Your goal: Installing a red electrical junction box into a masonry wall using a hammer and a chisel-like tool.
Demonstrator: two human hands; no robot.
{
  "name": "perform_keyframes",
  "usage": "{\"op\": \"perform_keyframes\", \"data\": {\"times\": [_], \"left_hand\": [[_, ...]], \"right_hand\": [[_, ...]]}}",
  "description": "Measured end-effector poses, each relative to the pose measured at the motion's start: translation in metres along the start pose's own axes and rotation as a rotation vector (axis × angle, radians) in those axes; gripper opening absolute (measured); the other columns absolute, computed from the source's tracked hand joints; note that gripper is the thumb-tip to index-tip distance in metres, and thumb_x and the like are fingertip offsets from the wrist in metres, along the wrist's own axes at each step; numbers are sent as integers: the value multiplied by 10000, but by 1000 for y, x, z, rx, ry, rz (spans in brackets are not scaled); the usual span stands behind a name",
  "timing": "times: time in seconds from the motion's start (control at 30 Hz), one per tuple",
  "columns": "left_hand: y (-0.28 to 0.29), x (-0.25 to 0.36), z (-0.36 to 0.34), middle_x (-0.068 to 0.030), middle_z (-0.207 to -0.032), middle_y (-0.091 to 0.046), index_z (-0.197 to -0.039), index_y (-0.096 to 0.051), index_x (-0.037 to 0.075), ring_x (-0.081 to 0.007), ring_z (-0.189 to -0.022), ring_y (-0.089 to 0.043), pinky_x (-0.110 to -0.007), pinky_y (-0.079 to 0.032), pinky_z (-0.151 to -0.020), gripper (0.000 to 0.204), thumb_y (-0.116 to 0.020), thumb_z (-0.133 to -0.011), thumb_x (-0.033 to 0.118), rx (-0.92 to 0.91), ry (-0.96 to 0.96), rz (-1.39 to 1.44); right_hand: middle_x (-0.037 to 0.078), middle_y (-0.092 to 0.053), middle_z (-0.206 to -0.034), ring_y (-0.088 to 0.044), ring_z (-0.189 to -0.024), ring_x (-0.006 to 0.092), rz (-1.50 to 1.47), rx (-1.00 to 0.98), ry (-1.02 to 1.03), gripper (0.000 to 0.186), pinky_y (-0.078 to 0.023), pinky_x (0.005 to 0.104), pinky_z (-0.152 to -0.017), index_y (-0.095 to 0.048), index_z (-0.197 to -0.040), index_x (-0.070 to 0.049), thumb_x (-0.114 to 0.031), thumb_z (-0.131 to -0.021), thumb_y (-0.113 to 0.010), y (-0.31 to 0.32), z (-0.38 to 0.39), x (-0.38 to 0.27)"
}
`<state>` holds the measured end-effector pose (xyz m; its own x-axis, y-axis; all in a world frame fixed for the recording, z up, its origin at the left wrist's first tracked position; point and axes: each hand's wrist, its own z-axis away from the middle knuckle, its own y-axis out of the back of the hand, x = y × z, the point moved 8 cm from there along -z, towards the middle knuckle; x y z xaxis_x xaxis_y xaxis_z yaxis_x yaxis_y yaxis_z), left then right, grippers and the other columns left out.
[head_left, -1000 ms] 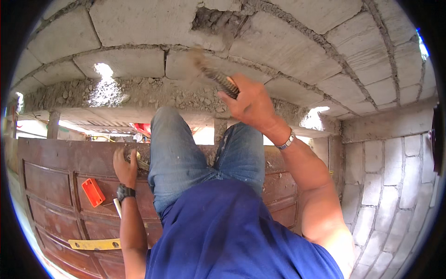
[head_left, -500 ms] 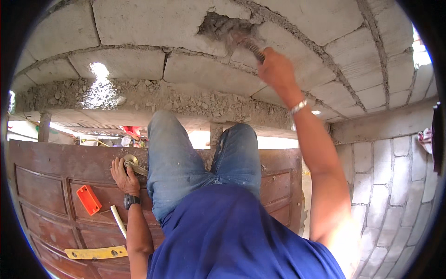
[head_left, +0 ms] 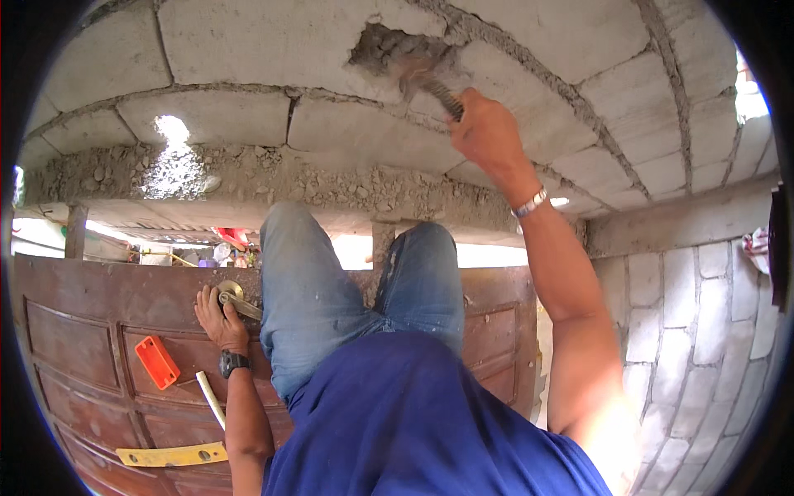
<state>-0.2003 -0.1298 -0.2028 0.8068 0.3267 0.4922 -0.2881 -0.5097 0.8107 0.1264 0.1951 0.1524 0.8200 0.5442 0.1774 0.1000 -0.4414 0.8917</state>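
Note:
My right hand (head_left: pixel 490 136) is closed round a short tool with a ridged grip (head_left: pixel 442 97). Its far end is blurred against the lower edge of a rough hole (head_left: pixel 385 48) in the grey block wall (head_left: pixel 248 45). On the brown panelled door (head_left: pixel 66 331) lying below, my left hand (head_left: pixel 220 321) rests flat with its fingers stretched out. Beside its fingers and thumb is a brass-coloured round metal piece with a lever (head_left: pixel 233 299), reaching toward my left knee. Whether the thumb presses on it I cannot tell.
An orange open box (head_left: pixel 157 362), a pale stick (head_left: pixel 211 398) and a yellow spirit level (head_left: pixel 172 455) lie on the door near my left forearm. Rubble covers the concrete ledge (head_left: pixel 331 178) beyond my knees. At right stands another block wall (head_left: pixel 695 322).
My right hand and the tool have shifted slightly left and down at the hole. My left hand has hardly moved.

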Motion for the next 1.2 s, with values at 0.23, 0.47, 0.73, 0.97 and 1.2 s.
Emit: {"op": "perform_keyframes", "data": {"times": [0.23,0.47,0.73,0.97,1.2], "left_hand": [[-3,-17,13,-170,-1387,-491,-1270,-543,21,-359,-1338,-388,-502,-203,-1138,554,-328,-995,451,16,22,8],[-1,-9,9,-166,-1392,-486,-1276,-538,23,-355,-1349,-376,-501,-205,-1139,543,-337,-993,441,-13,25,-5],[-5,-1,3,-166,-1394,-485,-1279,-533,22,-355,-1348,-378,-500,-208,-1139,528,-350,-988,422,-3,29,34],[1,-14,12,-164,-1387,-489,-1279,-532,24,-350,-1346,-381,-502,-201,-1140,506,-362,-985,399,-11,35,-25],[-2,-2,3,-165,-1384,-491,-1284,-529,24,-350,-1349,-375,-504,-198,-1139,522,-350,-989,415,6,19,-4]], "right_hand": [[120,-625,-748,-637,-671,309,-278,2,713,141,-506,403,-589,-598,-857,-94,-165,-768,-680,47,35,-125],[139,-601,-711,-624,-664,335,-207,102,122,111,-500,408,-569,-607,-845,-79,-123,-774,-680,13,13,-59],[147,-679,-822,-660,-772,341,-8,-179,-42,126,-525,434,-668,-624,-904,-92,-122,-782,-610,-18,-12,33],[137,-665,-776,-650,-738,341,-230,-4,137,173,-518,431,-624,-622,-912,-98,-127,-745,-661,25,17,-98],[149,-627,-705,-633,-658,343,20,-65,-171,124,-500,450,-596,-615,-810,-79,-160,-752,-690,-26,-7,43]]}}
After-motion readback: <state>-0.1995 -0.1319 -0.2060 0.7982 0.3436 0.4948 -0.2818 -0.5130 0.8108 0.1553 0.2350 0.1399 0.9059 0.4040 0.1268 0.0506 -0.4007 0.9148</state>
